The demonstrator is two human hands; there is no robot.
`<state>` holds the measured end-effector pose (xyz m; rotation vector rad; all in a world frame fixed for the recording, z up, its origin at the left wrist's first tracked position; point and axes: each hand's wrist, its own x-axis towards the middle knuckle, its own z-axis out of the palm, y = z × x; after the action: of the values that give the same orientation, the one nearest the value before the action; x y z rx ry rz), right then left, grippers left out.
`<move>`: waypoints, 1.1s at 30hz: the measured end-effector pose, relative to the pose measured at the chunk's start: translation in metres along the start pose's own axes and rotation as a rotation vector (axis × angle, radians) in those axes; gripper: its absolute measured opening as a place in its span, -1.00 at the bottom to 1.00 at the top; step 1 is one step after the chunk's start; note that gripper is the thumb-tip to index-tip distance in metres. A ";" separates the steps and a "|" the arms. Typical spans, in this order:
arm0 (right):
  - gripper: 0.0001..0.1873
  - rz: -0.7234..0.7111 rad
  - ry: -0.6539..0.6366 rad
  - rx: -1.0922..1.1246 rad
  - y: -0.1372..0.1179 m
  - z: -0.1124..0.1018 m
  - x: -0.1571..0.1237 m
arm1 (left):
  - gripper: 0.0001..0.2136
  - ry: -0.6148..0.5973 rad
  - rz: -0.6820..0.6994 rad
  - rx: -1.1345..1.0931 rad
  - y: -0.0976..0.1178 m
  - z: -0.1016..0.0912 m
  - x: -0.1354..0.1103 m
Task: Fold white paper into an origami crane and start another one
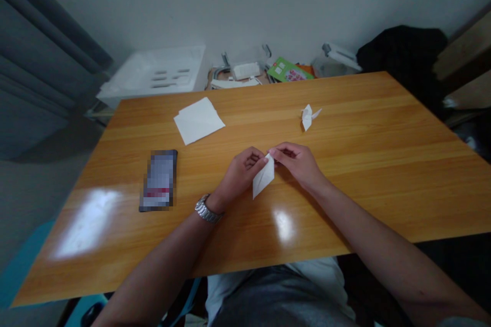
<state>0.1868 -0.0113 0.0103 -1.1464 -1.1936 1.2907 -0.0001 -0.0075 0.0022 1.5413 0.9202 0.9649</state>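
Observation:
A small piece of folded white paper [264, 178], diamond-like with a crease down its face, is held above the middle of the table. My left hand [245, 171] pinches its upper left edge between thumb and fingers. At the paper's top corner, my right hand [295, 161] grips with thumb and forefinger. The other fingers of both hands are curled and partly hidden. Beyond my right hand stands a folded paper crane [308, 117]. Flat white paper sheets [199, 120] lie overlapped further off to the left.
A phone [159, 180] with a blurred screen lies left of my arm on the wooden table [383, 163]. Behind the far edge are a white foam box [164, 69], a green booklet [288, 70] and a black bag-like heap [401, 53]. A grey curtain [42, 51] hangs at left.

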 end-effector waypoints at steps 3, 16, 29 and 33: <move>-0.62 0.023 -0.021 0.066 0.000 0.001 -0.001 | -0.70 0.052 -0.007 0.001 -0.001 -0.001 0.001; -0.63 0.034 -0.159 -0.002 0.007 0.001 -0.001 | -0.68 0.109 -0.006 -0.048 0.004 0.001 0.000; -0.61 0.035 -0.289 -0.186 0.004 0.002 -0.005 | -0.75 0.182 0.019 0.030 0.004 0.000 0.003; -0.59 0.124 -0.352 -0.138 0.006 0.004 -0.009 | -0.75 0.242 0.000 0.044 0.007 0.001 0.002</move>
<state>0.1827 -0.0203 0.0047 -1.1360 -1.5066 1.5701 0.0019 -0.0065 0.0096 1.4818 1.1168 1.1551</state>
